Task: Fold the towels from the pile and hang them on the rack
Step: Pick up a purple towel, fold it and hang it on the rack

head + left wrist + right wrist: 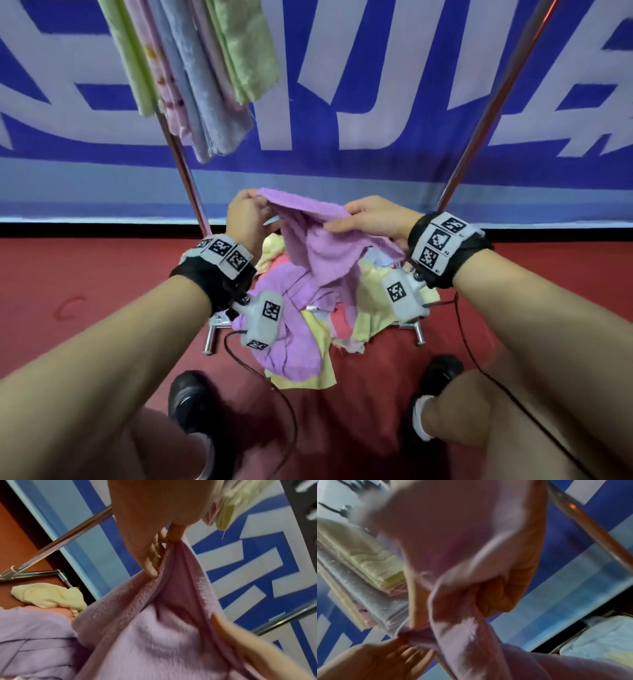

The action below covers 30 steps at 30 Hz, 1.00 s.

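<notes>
A purple towel (318, 236) hangs crumpled between my two hands above the pile (308, 329) of purple, yellow and pink towels on the red floor. My left hand (245, 214) pinches the towel's upper edge at the left; in the left wrist view its fingertips (152, 573) pinch the hem of the purple towel (154, 635). My right hand (373, 217) grips the towel's edge on the right, its fingers curled round the purple towel (467, 635) in the right wrist view. Several folded towels (195, 75) hang on the rack at upper left.
Two chrome rack poles (493, 106) rise left and right of the pile, and the rack's base feet (209, 337) stand on the red floor. A blue and white banner (359, 102) runs behind. My black shoes (186, 401) stand near the pile; sensor cables trail down.
</notes>
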Available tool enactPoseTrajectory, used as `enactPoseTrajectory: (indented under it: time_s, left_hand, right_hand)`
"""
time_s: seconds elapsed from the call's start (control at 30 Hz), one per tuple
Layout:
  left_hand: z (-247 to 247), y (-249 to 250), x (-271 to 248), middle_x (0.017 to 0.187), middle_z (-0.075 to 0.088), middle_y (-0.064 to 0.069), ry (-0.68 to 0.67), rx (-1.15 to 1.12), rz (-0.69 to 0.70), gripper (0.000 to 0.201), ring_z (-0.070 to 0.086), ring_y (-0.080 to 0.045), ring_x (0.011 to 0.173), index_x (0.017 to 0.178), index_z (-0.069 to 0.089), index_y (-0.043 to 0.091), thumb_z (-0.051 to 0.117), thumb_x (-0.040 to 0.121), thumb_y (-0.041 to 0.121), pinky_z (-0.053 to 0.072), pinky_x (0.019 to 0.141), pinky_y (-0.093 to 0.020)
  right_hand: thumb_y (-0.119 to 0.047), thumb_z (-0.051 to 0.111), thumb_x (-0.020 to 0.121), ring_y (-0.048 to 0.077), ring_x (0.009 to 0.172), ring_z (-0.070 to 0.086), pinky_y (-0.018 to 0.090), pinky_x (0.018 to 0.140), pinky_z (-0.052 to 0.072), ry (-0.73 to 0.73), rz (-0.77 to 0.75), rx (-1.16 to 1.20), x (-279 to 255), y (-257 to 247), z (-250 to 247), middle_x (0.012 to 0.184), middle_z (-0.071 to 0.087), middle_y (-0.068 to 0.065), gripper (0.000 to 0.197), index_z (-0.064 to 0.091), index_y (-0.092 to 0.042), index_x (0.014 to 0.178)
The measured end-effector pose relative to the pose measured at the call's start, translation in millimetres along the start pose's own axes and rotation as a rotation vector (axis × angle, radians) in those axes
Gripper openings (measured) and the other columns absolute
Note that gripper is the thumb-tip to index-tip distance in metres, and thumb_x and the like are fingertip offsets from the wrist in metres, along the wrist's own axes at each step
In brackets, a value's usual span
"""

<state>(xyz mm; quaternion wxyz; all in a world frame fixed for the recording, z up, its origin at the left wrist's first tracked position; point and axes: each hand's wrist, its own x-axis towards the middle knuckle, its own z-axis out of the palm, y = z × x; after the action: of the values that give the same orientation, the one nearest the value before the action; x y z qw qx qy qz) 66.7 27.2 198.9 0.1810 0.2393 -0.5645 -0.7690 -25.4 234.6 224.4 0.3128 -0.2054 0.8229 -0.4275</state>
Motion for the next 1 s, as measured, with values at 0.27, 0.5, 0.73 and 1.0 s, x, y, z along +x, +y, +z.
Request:
enactPoseTrajectory:
  time_s: [0.27, 0.5, 0.73, 1.0]
  left_hand:
    - [-12.7, -15.1, -6.3, 0.074, 0.063, -0.006, 0.003, 0.380, -0.032, 0.013, 0.057, -0.018, 0.069, 0.074, 0.065, 0.014, 0.074, 0.076, 0.023, 0.046, 0.069, -0.032]
    - [11.3, -21.7, -13.8, 0.107, 0.070, 0.009, -0.488, 1.061, 0.086, 0.074, 0.066, -0.009, 0.096, 0.114, 0.067, 0.024, 0.087, 0.055, 0.064, 0.054, 0.086, -0.028]
    - [17.7, -23.2, 3.0, 0.072, 0.067, 0.004, -0.501, 1.003, 0.357, 0.023, 0.053, 0.000, 0.064, 0.087, 0.069, 0.016, 0.067, 0.073, 0.034, 0.042, 0.064, -0.024]
    - [12.7, -22.2, 3.1, 0.072, 0.058, 0.004, -0.327, 0.630, 0.029, 0.015, 0.051, -0.013, 0.068, 0.078, 0.063, 0.012, 0.058, 0.074, 0.025, 0.040, 0.067, -0.031]
  right_hand:
    - [-0.036, 0.064, 0.099, 0.019, 0.077, 0.055, 0.031, 0.065, 0.039, 0.321, -0.060, -0.055, -3.4, 25.3, 9.6, 0.078, 0.061, 0.005, 0.036, 0.062, -0.018, 0.067]
    - [-0.040, 0.067, 0.096, 0.015, 0.085, 0.063, 0.031, 0.083, 0.050, 0.277, -0.132, -0.072, -0.4, 16.6, 10.5, 0.090, 0.076, 0.006, 0.029, 0.077, -0.015, 0.087]
    - [-0.012, 0.082, 0.083, 0.007, 0.086, 0.065, 0.025, 0.081, 0.050, -0.111, -0.090, -0.057, 5.5, 2.8, 11.9, 0.103, 0.076, 0.007, 0.029, 0.072, -0.010, 0.110]
    - [-0.047, 0.080, 0.084, 0.013, 0.056, 0.036, 0.030, 0.053, 0.028, 0.193, 0.004, -0.354, 7.3, 17.2, -11.7, 0.062, 0.043, -0.001, 0.047, 0.051, -0.016, 0.063]
